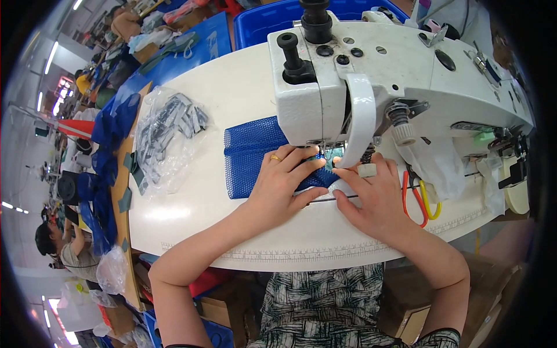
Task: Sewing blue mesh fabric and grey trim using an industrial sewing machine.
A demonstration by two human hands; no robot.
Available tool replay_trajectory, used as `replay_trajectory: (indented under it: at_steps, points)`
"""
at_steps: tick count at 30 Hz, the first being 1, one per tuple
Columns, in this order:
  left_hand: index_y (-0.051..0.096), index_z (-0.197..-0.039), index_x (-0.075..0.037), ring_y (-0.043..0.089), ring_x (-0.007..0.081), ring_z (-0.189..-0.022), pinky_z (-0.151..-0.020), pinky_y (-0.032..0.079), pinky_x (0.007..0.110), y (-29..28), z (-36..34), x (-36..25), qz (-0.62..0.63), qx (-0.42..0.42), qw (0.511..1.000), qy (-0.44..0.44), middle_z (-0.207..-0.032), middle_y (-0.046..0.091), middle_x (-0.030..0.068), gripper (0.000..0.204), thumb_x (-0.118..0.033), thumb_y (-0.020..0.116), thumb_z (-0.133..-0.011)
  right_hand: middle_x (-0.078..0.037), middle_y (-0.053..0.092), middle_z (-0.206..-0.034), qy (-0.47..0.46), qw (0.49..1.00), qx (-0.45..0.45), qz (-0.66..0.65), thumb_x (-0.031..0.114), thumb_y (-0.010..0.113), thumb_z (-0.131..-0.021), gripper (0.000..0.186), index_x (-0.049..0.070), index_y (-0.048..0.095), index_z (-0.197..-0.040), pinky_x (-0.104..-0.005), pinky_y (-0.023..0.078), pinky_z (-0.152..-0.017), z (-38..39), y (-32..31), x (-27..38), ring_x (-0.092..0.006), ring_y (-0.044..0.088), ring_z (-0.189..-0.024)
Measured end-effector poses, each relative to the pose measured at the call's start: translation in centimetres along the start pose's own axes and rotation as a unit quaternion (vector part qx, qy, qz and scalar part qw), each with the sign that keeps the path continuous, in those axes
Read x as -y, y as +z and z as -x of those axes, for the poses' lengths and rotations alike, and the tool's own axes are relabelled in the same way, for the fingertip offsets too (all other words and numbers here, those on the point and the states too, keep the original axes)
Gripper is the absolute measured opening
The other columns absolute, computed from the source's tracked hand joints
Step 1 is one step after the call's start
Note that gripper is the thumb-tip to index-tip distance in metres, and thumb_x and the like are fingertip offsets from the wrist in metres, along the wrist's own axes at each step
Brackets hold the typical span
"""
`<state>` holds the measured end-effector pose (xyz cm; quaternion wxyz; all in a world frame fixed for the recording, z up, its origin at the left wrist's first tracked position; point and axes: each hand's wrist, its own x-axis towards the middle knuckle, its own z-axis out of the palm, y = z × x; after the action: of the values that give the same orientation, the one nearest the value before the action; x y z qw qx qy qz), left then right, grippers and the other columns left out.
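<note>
Head view: blue mesh (250,156) partly under a white sewing machine (301,107), left hand (277,180) pressing it, fingers part-spread, right hand (374,200) curled at its edge, hold unclear; smoothing it flat, fingertips clear, seems wise

Your blue mesh cloth (250,148) rough-textured, glossy white sewing machine (383,61), smooth shiny tabletop (235,81), crinkled plastic bag (168,139) at left

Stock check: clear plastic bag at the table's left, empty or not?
Not empty: the clear bag holds grey strips, visible through its plastic.
</note>
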<state>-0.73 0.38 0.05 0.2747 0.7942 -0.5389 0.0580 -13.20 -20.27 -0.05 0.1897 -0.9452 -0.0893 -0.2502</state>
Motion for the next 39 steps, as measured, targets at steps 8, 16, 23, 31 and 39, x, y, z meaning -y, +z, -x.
replay_trajectory:
  at_steps: [8, 16, 23, 31, 39]
  points:
    - [0.071, -0.124, -0.006, 0.056, 0.0306, -0.129, -0.104, 0.042, 0.044, -0.1, -0.3, 0.2, 0.02, -0.006, 1.0, -0.015, -0.134, 0.066, 0.0096, 0.05, -0.035, 0.084, -0.086, -0.009, 0.067, -0.108, 0.002, 1.0, 0.008, -0.006, 0.019, 0.077, -0.081, 0.033, 0.006, 0.071, -0.11, -0.0486, 0.043, -0.092, -0.1, -0.1, -0.1, -0.0307, 0.058, -0.114]
    - [0.073, -0.119, -0.004, 0.059, 0.0298, -0.125, -0.103, 0.042, 0.044, 0.1, -0.5, 0.5, 0.034, -0.003, 0.999, -0.036, -0.13, 0.069, 0.0104, 0.048, -0.036, 0.085, -0.085, -0.009, 0.067, -0.11, 0.002, 1.0, 0.005, -0.001, 0.021, 0.075, -0.081, 0.034, 0.006, 0.073, -0.111, -0.049, 0.043, -0.092, -0.1, 0.0, -0.4, -0.0312, 0.057, -0.117]
    - [0.073, -0.119, -0.003, 0.058, 0.0319, -0.126, -0.103, 0.042, 0.045, 0.6, -0.4, 0.6, 0.073, -0.008, 0.995, -0.072, -0.128, 0.07, 0.0116, 0.048, -0.036, 0.085, -0.085, -0.011, 0.065, -0.11, 0.009, 1.0, 0.003, -0.004, 0.024, 0.076, -0.08, 0.036, 0.006, 0.075, -0.111, -0.0503, 0.044, -0.094, -0.2, 0.2, -0.5, -0.0317, 0.057, -0.117]
    - [0.071, -0.111, -0.001, 0.058, 0.0342, -0.12, -0.098, 0.041, 0.046, 0.7, -0.5, 0.7, 0.095, -0.026, 0.991, -0.093, -0.119, 0.071, 0.0138, 0.044, -0.035, 0.085, -0.086, -0.013, 0.065, -0.109, 0.005, 1.0, 0.006, 0.002, 0.026, 0.076, -0.08, 0.028, 0.002, 0.076, -0.093, -0.0519, 0.044, -0.095, -0.5, 0.4, -0.9, -0.0341, 0.056, -0.118]
    - [0.071, -0.11, -0.001, 0.059, 0.0349, -0.118, -0.098, 0.042, 0.047, 0.7, -0.7, 0.9, 0.1, -0.019, 0.989, -0.105, -0.115, 0.072, 0.0139, 0.042, -0.033, 0.084, -0.087, -0.016, 0.066, -0.108, 0.006, 1.0, 0.017, 0.006, 0.029, 0.075, -0.081, 0.036, -0.003, 0.071, -0.097, -0.0525, 0.045, -0.097, -0.9, 0.3, -1.3, -0.0352, 0.055, -0.12]
